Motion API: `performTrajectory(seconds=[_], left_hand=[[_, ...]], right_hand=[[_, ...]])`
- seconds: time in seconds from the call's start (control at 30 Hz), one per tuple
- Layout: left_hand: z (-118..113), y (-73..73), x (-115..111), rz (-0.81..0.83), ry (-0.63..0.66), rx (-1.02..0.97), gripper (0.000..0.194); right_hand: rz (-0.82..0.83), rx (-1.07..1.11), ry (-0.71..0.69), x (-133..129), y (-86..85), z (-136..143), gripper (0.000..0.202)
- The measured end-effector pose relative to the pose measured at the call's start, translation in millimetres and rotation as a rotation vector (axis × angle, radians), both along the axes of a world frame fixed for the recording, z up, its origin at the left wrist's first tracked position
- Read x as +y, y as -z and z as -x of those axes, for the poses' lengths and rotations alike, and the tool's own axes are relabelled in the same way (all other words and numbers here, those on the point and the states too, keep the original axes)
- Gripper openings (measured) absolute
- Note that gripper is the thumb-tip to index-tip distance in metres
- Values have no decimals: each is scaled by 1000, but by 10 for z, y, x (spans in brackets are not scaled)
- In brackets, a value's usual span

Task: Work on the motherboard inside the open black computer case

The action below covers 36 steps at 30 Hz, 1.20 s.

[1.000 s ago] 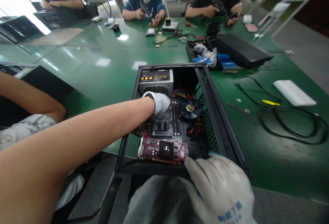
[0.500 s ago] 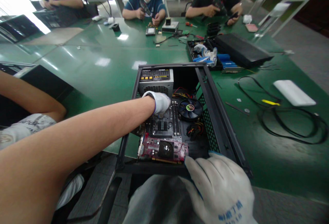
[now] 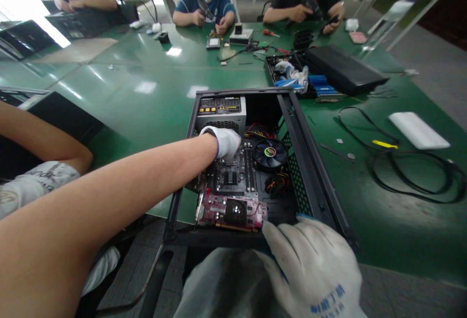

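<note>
An open black computer case (image 3: 317, 162) lies on its side in front of me. Inside it are a power supply (image 3: 222, 109), a motherboard (image 3: 230, 178), a round fan (image 3: 270, 154) and a red graphics card (image 3: 219, 207) at the near end. My left hand (image 3: 228, 143), in a white glove, reaches down to the upper part of the motherboard, below the power supply. Its fingers are bent together and their tips are mostly hidden. My gloved right hand (image 3: 310, 259) grips the near edge of the case, fingers over the rim and thumb below.
Cables (image 3: 412, 182), a white block (image 3: 419, 130) and a thin metal strip (image 3: 337, 152) lie to the right on the green table (image 3: 146, 114). Beyond the case is a tray with gloves (image 3: 295, 77). A neighbour's arm (image 3: 44, 133) is at left; several people sit opposite.
My left hand has shifted very slightly up and to the left over the motherboard. My right hand stays at the case's near edge.
</note>
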<state>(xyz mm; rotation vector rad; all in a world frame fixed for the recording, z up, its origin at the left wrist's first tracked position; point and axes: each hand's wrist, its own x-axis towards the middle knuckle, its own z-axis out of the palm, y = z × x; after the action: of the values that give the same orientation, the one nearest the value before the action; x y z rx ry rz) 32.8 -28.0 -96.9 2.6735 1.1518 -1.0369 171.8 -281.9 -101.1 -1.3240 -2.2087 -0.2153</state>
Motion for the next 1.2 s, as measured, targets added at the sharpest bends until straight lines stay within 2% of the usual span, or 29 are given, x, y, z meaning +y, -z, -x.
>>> performTrajectory(seconds=[0.33, 0.57, 0.73, 1.03, 1.2], left_hand=[[-20, -78, -54, 14, -29, -18, 50], [-7, -8, -37, 0, -36, -67, 51], [-13, 19, -27, -15, -102, -98, 51], [-62, -60, -89, 11, -33, -19, 50], [-86, -41, -90, 7, -37, -10, 56]], right_hand=[[10, -1, 0, -9, 18, 0, 22], [-13, 1, -7, -30, 45, -29, 23], [-7, -1, -16, -24, 32, -19, 23], [0, -6, -3, -19, 43, -18, 22], [0, -1, -13, -18, 45, -11, 23]])
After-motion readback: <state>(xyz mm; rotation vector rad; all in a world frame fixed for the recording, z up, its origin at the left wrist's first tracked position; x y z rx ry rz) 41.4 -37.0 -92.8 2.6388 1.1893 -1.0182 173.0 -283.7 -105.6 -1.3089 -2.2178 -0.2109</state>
